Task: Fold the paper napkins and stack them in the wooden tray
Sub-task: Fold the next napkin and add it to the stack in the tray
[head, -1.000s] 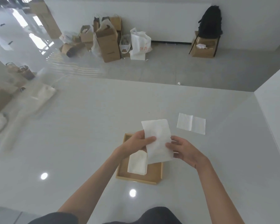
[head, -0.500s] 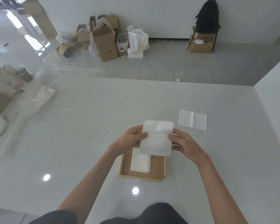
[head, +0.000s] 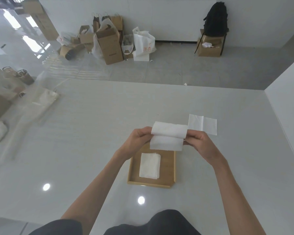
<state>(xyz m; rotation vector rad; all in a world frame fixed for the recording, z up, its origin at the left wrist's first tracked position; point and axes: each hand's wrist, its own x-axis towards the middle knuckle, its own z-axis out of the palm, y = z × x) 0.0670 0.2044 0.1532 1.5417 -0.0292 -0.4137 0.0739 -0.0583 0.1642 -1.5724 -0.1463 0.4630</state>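
shallow light-wood rectangular tray on the glossy white table has a small stack of folded white napkins inside; left hand and right hand each pinch a half-folded white paper napkin above its far edge

— What sort of place is this?
— A bare storeroom or unfurnished office: a glossy white table, a grey tiled floor and plain white walls.
— What else shows it?
— Cardboard boxes and paper bags heaped at 11 o'clock, and a black backpack on a box at 1 o'clock.
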